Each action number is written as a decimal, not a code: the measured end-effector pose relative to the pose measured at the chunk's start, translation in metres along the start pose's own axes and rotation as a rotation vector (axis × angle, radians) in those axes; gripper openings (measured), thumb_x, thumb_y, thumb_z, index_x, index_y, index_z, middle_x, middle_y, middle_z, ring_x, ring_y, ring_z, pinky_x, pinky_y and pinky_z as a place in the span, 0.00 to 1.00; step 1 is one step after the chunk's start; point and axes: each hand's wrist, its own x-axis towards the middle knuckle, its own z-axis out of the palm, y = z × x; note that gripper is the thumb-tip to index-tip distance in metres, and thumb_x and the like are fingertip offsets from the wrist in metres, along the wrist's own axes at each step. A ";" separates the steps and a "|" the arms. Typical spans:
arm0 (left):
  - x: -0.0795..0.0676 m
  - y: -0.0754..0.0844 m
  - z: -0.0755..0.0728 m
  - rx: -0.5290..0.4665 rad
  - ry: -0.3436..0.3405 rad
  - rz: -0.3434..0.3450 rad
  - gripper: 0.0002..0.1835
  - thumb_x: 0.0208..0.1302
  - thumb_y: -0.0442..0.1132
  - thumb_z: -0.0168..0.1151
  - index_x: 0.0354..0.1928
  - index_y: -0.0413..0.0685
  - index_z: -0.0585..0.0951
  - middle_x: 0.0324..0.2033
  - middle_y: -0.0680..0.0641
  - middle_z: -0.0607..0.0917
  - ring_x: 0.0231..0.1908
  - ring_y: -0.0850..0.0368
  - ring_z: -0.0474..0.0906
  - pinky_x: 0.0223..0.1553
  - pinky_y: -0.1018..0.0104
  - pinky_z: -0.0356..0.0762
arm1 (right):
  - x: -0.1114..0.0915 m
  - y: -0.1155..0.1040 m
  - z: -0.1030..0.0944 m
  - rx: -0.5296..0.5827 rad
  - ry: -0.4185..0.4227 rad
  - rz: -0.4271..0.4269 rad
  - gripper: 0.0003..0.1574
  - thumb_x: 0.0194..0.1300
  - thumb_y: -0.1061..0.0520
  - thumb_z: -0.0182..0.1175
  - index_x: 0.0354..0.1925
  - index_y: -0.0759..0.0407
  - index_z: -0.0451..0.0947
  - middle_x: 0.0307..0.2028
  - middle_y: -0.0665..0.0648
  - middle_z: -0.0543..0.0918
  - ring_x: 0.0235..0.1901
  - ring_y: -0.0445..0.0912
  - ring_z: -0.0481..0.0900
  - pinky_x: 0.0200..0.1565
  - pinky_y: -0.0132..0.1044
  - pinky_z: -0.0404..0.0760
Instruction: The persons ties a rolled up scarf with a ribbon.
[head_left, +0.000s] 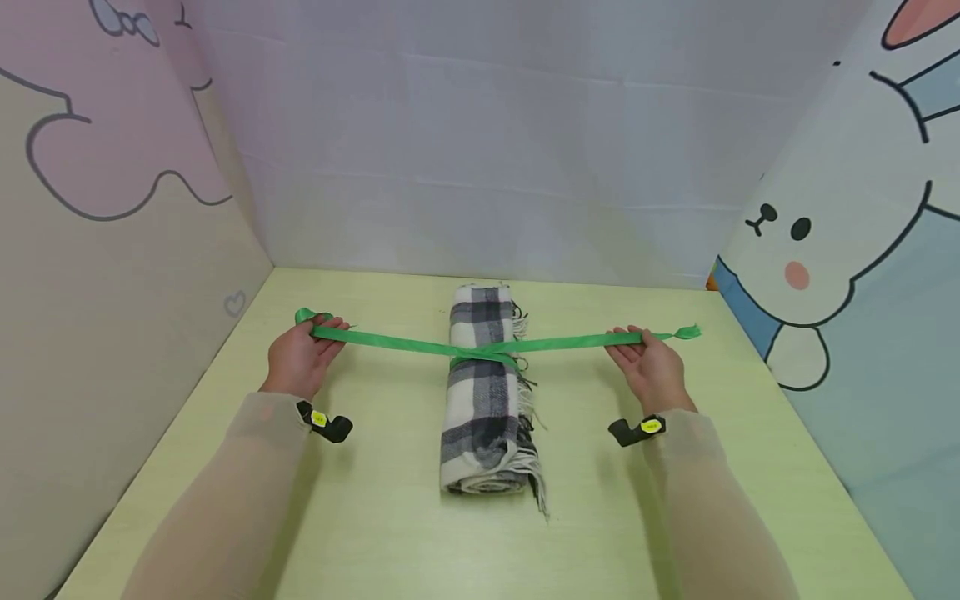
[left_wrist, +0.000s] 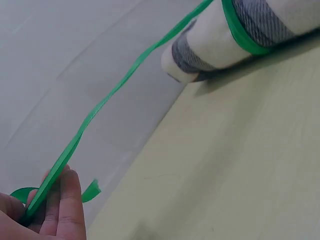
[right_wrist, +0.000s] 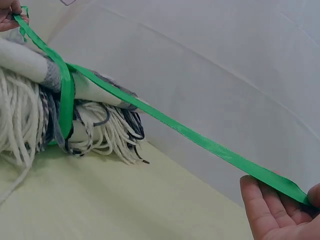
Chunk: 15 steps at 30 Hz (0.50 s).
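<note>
A rolled scarf in grey and white check, with fringe along its right side, lies lengthwise on the table. Around its middle goes a green ribbon, its two ends crossing on top. My left hand pinches one end between thumb and fingers, out to the left and above the table. Out to the right, my right hand pinches the other end, whose tip sticks out past the hand. Both lengths stretch nearly straight from the roll. In the right wrist view the ribbon lies across the fingers under the thumb.
The pale yellow table is bordered by a white cloth backdrop behind. Printed panels stand at both sides, with a rabbit on the right one. Each wrist wears a small black camera.
</note>
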 end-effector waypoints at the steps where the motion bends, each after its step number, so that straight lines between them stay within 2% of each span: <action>1: 0.003 0.001 -0.005 0.003 0.009 -0.008 0.13 0.84 0.39 0.41 0.59 0.40 0.70 0.53 0.43 0.79 0.59 0.49 0.80 0.68 0.55 0.68 | 0.001 0.000 -0.002 -0.006 0.003 0.000 0.31 0.85 0.50 0.40 0.78 0.59 0.56 0.77 0.63 0.58 0.76 0.54 0.60 0.71 0.47 0.64; 4: 0.011 0.003 -0.018 -0.008 0.066 -0.036 0.12 0.84 0.38 0.43 0.60 0.42 0.71 0.49 0.44 0.83 0.57 0.51 0.82 0.66 0.57 0.71 | 0.003 0.001 -0.009 -0.023 0.009 0.000 0.34 0.85 0.50 0.39 0.81 0.58 0.50 0.79 0.62 0.53 0.76 0.53 0.58 0.71 0.46 0.63; 6: 0.015 0.004 -0.026 -0.015 0.120 -0.057 0.15 0.83 0.38 0.44 0.64 0.43 0.72 0.44 0.45 0.86 0.53 0.53 0.84 0.62 0.60 0.75 | 0.004 0.001 -0.014 -0.034 0.012 0.002 0.35 0.85 0.49 0.38 0.82 0.57 0.48 0.80 0.61 0.51 0.76 0.52 0.58 0.71 0.46 0.63; 8: 0.019 0.005 -0.032 -0.019 0.171 -0.070 0.19 0.83 0.38 0.46 0.70 0.45 0.71 0.40 0.46 0.87 0.50 0.54 0.86 0.58 0.62 0.79 | 0.005 0.000 -0.019 -0.046 0.025 0.000 0.35 0.85 0.50 0.39 0.82 0.58 0.48 0.79 0.61 0.52 0.76 0.52 0.59 0.70 0.46 0.64; 10: 0.022 0.005 -0.037 0.004 0.208 -0.075 0.23 0.83 0.38 0.47 0.75 0.46 0.68 0.38 0.47 0.88 0.48 0.55 0.87 0.53 0.63 0.82 | 0.005 0.000 -0.023 -0.071 0.046 -0.010 0.35 0.85 0.51 0.40 0.81 0.59 0.49 0.76 0.62 0.57 0.74 0.51 0.64 0.69 0.45 0.67; 12: 0.025 0.006 -0.043 0.036 0.235 -0.071 0.25 0.82 0.38 0.47 0.77 0.46 0.66 0.37 0.48 0.88 0.48 0.56 0.87 0.51 0.64 0.83 | 0.004 -0.001 -0.025 -0.113 0.078 -0.024 0.33 0.84 0.53 0.43 0.79 0.61 0.52 0.69 0.62 0.68 0.67 0.50 0.73 0.66 0.44 0.71; 15: 0.027 0.007 -0.050 0.099 0.257 -0.057 0.25 0.82 0.38 0.47 0.77 0.44 0.66 0.35 0.49 0.87 0.46 0.58 0.87 0.54 0.64 0.81 | 0.001 -0.002 -0.028 -0.222 0.131 -0.056 0.28 0.83 0.55 0.48 0.73 0.64 0.60 0.50 0.61 0.80 0.51 0.48 0.85 0.59 0.42 0.79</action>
